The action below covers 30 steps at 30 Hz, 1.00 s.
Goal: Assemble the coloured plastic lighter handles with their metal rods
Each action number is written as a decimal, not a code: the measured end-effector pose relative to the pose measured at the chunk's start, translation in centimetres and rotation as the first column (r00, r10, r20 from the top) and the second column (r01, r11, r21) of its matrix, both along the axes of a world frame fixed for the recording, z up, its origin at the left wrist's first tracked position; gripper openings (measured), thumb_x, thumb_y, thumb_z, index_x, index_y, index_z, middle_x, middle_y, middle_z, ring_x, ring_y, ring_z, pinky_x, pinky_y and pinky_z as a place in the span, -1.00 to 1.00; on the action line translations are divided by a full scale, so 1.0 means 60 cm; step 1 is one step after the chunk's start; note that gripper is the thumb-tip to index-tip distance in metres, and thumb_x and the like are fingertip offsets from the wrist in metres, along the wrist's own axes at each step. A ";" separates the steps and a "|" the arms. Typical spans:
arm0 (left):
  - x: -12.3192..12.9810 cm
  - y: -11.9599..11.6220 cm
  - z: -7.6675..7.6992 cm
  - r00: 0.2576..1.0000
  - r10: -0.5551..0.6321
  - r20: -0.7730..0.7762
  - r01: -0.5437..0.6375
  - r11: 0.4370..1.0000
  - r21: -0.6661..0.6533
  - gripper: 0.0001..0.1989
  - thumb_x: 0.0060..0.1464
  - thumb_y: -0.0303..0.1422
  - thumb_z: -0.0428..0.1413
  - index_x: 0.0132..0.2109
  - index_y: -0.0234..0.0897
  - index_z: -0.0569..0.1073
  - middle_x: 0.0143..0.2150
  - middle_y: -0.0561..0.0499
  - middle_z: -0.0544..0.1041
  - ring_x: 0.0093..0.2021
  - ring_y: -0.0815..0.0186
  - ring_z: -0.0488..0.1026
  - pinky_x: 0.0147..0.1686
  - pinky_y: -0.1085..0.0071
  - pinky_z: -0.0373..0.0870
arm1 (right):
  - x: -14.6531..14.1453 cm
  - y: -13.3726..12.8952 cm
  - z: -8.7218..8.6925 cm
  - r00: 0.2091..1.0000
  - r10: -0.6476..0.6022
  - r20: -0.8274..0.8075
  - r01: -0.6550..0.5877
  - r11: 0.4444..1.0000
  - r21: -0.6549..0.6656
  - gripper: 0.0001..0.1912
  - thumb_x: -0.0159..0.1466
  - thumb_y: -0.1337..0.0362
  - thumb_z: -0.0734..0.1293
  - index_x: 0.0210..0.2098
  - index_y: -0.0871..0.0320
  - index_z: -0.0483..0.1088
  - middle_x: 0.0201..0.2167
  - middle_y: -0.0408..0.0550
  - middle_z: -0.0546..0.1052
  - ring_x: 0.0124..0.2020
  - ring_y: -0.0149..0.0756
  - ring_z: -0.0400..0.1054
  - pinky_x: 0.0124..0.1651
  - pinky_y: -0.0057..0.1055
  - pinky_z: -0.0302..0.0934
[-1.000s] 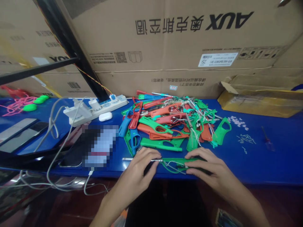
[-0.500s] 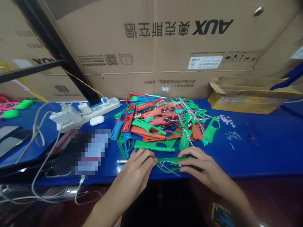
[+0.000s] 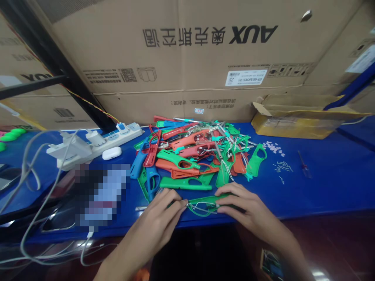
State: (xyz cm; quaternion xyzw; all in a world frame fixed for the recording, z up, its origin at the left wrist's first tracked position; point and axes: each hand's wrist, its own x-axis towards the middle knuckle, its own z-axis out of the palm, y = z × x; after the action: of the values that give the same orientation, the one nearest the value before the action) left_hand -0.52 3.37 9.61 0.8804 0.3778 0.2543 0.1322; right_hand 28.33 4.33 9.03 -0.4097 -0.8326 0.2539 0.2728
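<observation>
A green plastic shell [image 3: 202, 200] with white wires lies at the front edge of the blue table, between my two hands. My left hand [image 3: 166, 212] has its fingers closed on the shell's left end, and a metal tube [image 3: 141, 208] sticks out to the left of that hand. The fingers of my right hand [image 3: 240, 203] are bent around the shell's right end, thumb below and fingertips above. Behind the hands lies a pile of red, orange, green and blue lighter shells [image 3: 187, 150], mixed with metal tubes and white wires.
On the left are a power strip [image 3: 107, 143], a white case [image 3: 111, 153], cables and a phone [image 3: 102, 199]. To the right lie small pink pieces [image 3: 274, 147], thin metal bits [image 3: 283, 168], a screwdriver [image 3: 305, 168] and an open carton [image 3: 293, 125]. Large cardboard [image 3: 181, 58] stands behind.
The whole view has shifted, so things on the table appear a little further left. Both hands keep their hold on the green shell; the thin rod between them now lies flatter.
</observation>
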 end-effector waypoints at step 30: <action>0.008 0.006 -0.003 0.998 0.056 0.011 -0.056 0.995 0.079 -0.73 0.36 -0.56 0.03 0.06 -0.20 0.51 -0.06 -0.02 0.55 -0.10 0.23 0.40 -0.16 0.25 0.22 | -0.003 -0.005 -0.001 0.994 -0.048 0.100 0.035 0.992 0.123 -0.76 0.42 0.12 0.34 0.05 -0.04 0.46 0.03 -0.07 0.54 0.06 -0.17 0.40 0.17 -0.12 0.24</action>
State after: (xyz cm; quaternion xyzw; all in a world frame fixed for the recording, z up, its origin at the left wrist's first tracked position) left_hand -0.05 3.75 9.42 0.8729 0.3915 0.2763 0.0917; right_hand 28.15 4.02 8.99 -0.4223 -0.8507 0.1758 0.2590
